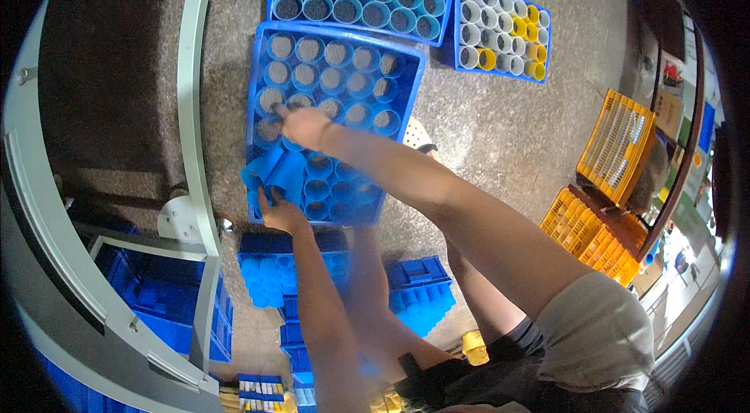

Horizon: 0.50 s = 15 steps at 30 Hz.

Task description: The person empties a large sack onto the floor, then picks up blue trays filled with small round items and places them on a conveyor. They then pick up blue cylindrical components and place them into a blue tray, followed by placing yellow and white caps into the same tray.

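Observation:
My left hand (283,214) curls around a bundle of curved blue pieces (275,171) over the lower left part of a large blue tray (414,92). They look like nested cups, but their exact form is unclear. Inside that tray stand rows of blue cups; those in the far rows, such as one grey-filled cup (336,52), have a pale grainy fill, while the dark-filled cups (316,189) are nearer. My right hand (307,128) reaches across to the left side, its bent fingers down at the cup rims. What its fingertips grip, if anything, is hidden.
Beyond stands another blue tray (271,3) of dark-filled cups. A smaller blue tray (500,73) at its right has white and yellow cups. A pale metal rail (190,69) runs along the left. Yellow crates (617,147) lie right; blue cup stacks (262,280) lie nearer.

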Motion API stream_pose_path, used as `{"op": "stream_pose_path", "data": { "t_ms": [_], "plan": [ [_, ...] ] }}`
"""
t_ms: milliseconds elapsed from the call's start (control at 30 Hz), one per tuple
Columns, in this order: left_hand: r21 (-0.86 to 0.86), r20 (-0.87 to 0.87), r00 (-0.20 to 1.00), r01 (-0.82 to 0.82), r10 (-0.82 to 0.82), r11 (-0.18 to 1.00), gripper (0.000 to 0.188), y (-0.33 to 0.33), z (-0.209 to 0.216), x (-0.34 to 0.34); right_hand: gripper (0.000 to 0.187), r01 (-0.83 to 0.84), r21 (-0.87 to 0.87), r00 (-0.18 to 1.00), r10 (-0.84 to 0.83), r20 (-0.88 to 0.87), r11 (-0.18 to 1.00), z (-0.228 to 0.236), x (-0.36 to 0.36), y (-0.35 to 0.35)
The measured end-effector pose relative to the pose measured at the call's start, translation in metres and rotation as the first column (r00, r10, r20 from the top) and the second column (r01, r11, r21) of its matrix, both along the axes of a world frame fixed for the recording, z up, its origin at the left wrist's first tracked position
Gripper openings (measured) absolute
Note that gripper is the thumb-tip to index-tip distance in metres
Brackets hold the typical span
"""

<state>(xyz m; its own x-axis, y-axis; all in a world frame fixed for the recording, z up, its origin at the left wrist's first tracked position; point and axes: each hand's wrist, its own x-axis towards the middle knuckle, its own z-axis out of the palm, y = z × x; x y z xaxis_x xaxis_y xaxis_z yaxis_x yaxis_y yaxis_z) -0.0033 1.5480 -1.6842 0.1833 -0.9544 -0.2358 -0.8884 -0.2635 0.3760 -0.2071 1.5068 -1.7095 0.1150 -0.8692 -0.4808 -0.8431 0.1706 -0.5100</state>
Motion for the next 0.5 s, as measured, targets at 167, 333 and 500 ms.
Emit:
{"op": "stream_pose_path", "data": {
  "t_ms": [167,333,500],
  "plan": [
    [0.065,0.006,0.992,0.122,-0.123,0.990,0.033,0.005,-0.008,-0.006,0.044,0.005,-0.217,1.000,-0.002,0.015,0.976,0.029,-0.005,0.030],
    [0.360,0.047,0.950,0.272,-0.309,0.892,0.055,0.011,-0.028,-0.015,0.055,-0.001,-0.169,1.000,0.004,0.020,0.986,0.058,-0.025,0.086],
    [0.302,0.287,0.890,0.267,-0.355,0.915,0.058,0.010,-0.028,-0.007,0.053,0.001,0.084,0.999,-0.005,0.045,0.996,0.083,-0.046,0.138]
  ]
}}
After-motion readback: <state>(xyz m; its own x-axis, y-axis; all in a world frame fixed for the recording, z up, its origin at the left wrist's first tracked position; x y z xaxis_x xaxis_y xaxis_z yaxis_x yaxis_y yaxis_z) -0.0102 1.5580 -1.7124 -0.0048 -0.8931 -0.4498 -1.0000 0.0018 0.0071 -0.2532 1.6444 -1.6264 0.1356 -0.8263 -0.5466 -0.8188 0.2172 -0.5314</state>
